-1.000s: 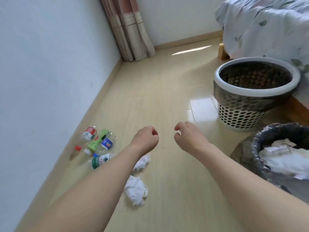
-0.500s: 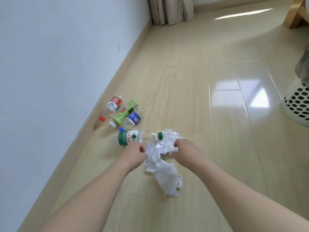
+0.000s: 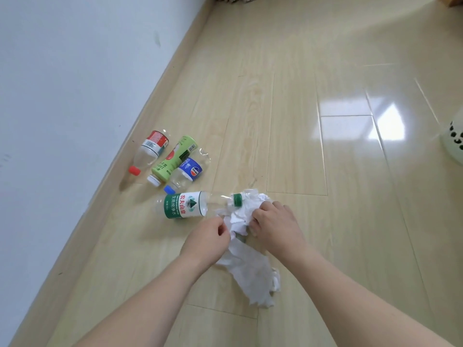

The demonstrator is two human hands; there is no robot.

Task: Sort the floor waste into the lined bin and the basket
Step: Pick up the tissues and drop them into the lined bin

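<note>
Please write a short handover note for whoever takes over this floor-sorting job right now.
Left hand and right hand both grip the crumpled white paper on the wooden floor.
Four clear plastic bottles lie near the wall: green-capped, blue-capped, white-capped green-sleeved, red-capped.
Only the white perforated basket's edge shows; the lined bin is out of view.
Left: bin the paper, then sort the bottles.

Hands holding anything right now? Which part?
Both grip crumpled white paper: left hand pinches its left edge, right hand clutches the upper wad. Bottles untouched.
</note>
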